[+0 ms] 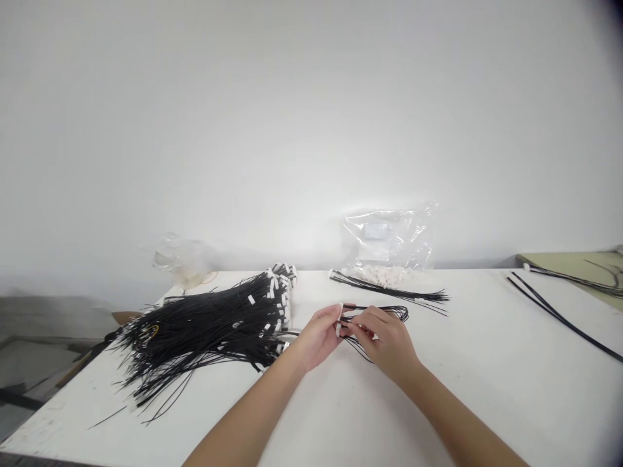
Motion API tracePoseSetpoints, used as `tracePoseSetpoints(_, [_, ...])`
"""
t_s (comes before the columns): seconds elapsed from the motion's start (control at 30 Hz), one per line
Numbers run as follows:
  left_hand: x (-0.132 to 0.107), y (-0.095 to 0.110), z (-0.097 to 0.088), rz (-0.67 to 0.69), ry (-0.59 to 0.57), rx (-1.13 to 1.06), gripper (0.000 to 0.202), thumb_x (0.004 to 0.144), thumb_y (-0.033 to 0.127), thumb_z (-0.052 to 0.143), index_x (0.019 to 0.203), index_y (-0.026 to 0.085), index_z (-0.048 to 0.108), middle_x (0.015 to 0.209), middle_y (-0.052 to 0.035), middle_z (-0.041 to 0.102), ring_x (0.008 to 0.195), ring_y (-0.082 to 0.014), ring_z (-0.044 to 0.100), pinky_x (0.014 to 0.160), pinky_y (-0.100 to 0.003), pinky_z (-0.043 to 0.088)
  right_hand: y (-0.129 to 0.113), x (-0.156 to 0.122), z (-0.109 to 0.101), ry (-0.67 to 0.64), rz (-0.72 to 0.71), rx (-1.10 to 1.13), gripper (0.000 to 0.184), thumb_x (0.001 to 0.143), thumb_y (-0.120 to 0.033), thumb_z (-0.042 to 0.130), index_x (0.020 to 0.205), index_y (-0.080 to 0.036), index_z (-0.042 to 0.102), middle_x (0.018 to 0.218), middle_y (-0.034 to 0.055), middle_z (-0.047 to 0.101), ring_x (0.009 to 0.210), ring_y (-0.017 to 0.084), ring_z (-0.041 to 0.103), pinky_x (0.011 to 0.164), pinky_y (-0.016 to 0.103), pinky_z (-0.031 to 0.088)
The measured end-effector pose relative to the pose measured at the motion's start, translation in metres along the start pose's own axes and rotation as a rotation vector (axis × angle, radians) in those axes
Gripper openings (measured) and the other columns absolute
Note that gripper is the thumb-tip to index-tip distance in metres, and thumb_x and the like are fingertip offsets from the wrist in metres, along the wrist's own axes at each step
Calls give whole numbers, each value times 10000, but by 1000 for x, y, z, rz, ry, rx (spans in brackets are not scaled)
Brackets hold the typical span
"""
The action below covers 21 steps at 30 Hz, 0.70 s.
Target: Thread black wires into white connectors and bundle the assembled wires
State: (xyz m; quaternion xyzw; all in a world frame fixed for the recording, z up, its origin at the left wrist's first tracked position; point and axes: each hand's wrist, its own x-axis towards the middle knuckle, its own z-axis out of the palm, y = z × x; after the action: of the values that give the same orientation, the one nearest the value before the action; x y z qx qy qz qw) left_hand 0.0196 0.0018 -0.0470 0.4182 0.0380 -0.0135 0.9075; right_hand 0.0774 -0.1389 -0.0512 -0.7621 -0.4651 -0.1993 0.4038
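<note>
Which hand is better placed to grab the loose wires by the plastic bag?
Right, probably: the right hand, holding a wire loop, sits just before the loose wires; the left hand is farther off, pinching a white connector.

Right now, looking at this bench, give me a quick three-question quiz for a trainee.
1. True or false: the big pile of black wires lies on the table to the left of both hands.
2. What does the left hand pinch? A scissors; B a white connector; C a tape roll.
3. What does the right hand hold?

Key: 1 true. 2 B. 3 thin black wires, which loop out behind the hand.
</note>
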Motion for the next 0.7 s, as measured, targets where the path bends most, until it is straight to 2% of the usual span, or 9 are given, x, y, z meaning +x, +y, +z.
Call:
tracePoseSetpoints(0.17, [2,0,-5,-2,36,-5,296,765,310,552,978,114,615,828,-79,554,716,-111,493,664,-238,360,4,-1,2,77,-31,-97,165,835,-227,467,740,-203,599,668,5,566,568,94,470,564,219,337])
tracePoseSetpoints(0.37, [7,2,-13,49,124,14,289,733,312,592,939,114,638,773,-52,532,650,-81,461,650,-245,388,16,1,-1,103,-7,-201,134,821,-244,494,876,-225,613,751,9,580,615,102,492,569,224,359])
tracePoseSetpoints(0.47, [7,3,-14,62,148,53,278,731,315,592,910,111,650,795,-59,535,661,-86,468,660,-256,404,22,2,-3,104,16,-308,294,786,-310,532,1065,-225,567,962,61,569,851,183,516,725,293,396])
tracePoseSetpoints(0.53, [5,4,-14,41,115,82,278,729,314,593,914,115,653,799,-62,536,657,-90,472,668,-267,410,24,2,-4,90,56,-378,458,731,-351,575,1166,-225,504,1120,89,513,1019,263,455,842,391,357])
tracePoseSetpoints(0.6, [2,4,-12,15,75,103,262,721,295,603,908,119,658,783,-59,528,659,-92,468,672,-272,412,26,2,-4,46,129,-359,399,720,-336,562,1105,-233,537,1118,82,525,1035,280,453,884,444,315])
tracePoseSetpoints(0.7, [-1,4,-11,9,50,122,229,707,250,612,874,104,667,737,-56,500,685,-97,455,661,-255,406,30,4,-3,-28,392,-93,134,748,-309,509,811,-224,591,784,29,614,734,197,552,768,386,389])
